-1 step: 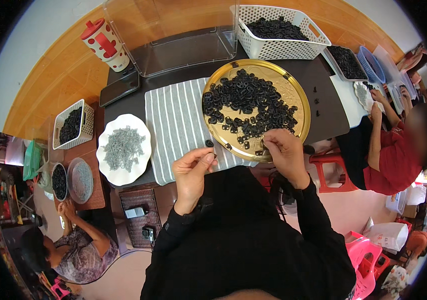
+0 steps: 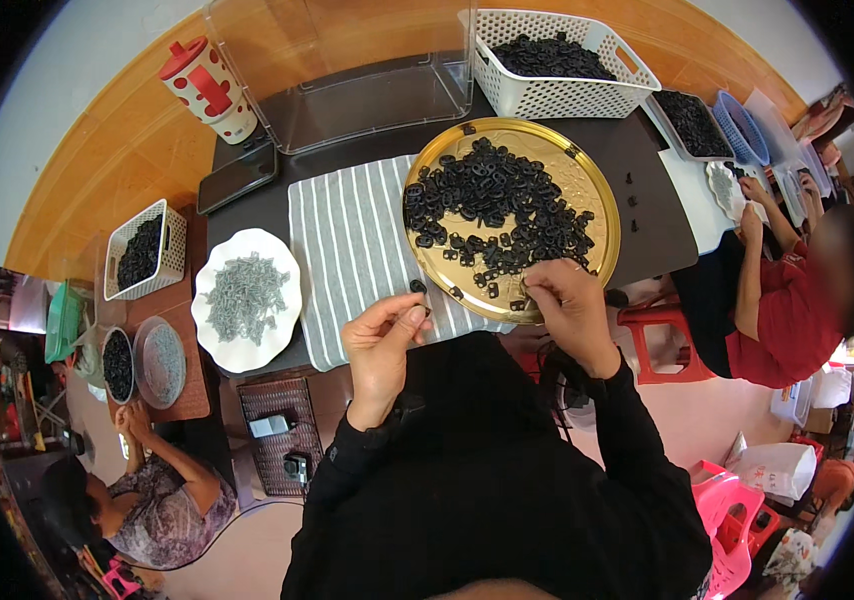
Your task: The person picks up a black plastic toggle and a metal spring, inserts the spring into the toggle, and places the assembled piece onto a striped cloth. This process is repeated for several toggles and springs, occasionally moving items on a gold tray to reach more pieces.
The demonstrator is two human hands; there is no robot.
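My left hand (image 2: 383, 335) is held over the near edge of a grey-and-white striped cloth (image 2: 347, 240), its thumb and fingers pinched on a small black plastic piece (image 2: 418, 287). At the near rim of a round gold tray (image 2: 427, 262), my right hand (image 2: 572, 300) is closed, fingertips pressed together low over the tray. Whatever those fingertips hold, if anything, is hidden. Small black plastic pieces (image 2: 492, 185) are heaped in the tray, with looser ones toward its near side. A white scalloped plate (image 2: 282, 325) of small clear-grey plastic pieces (image 2: 249, 298) stands left of the cloth.
Behind the tray stands a white perforated basket (image 2: 537, 98) of black pieces, beside a clear plastic bin (image 2: 377, 110). A dotted tumbler (image 2: 212, 95) and a dark phone (image 2: 238, 178) lie at the back left. Co-workers sit at left (image 2: 167, 500) and right (image 2: 787, 330).
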